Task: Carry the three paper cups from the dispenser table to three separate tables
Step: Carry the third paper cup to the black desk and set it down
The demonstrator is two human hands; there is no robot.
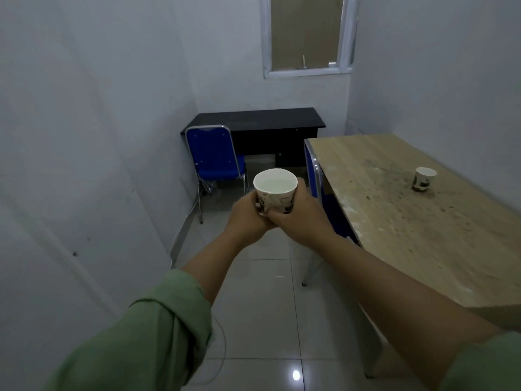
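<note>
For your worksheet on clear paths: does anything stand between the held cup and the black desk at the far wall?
The held cup has open tiled floor ahead. A blue chair stands before the left part of the black desk; the desk's right part looks unobstructed.

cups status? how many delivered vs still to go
Done: one paper cup stands on the wooden table. In hand: a second cup, holding liquid, gripped by left hand and right hand, facing the black desk, which has no cup. Left: set this one down; the third cup is not in view.
</note>
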